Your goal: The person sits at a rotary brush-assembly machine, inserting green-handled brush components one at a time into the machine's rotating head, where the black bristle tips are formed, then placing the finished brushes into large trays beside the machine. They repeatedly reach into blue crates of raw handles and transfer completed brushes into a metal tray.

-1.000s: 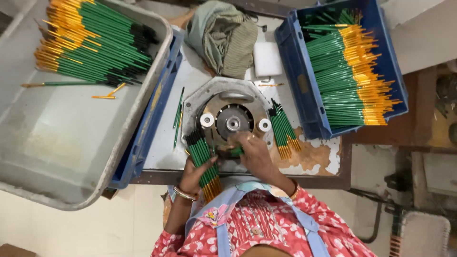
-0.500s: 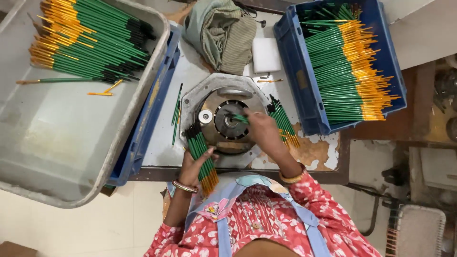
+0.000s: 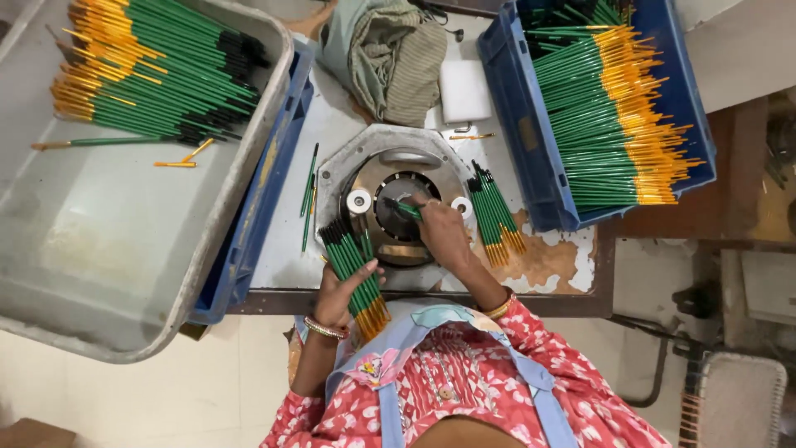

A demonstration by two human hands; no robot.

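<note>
The right hand (image 3: 442,232) has moved from the near rim of the round machine (image 3: 398,207) onto its dark centre disc, where it now pinches one green brush (image 3: 406,210) between thumb and fingertips, its tip pointing into the disc; this suggests the brush is being presented to the machine for working. The right forearm runs diagonally up from the body, wrist bent slightly inward over the disc. The left hand (image 3: 340,290) stays low at the machine's near left edge, fingers wrapped around a bundle of brushes (image 3: 355,270), bristles away from the body and yellow ends toward it. A second small bundle (image 3: 496,214) lies on the counter (image 3: 332,133) just right of the machine. The grey tray (image 3: 124,249) and blue crate (image 3: 539,149) hold more brushes.
</note>
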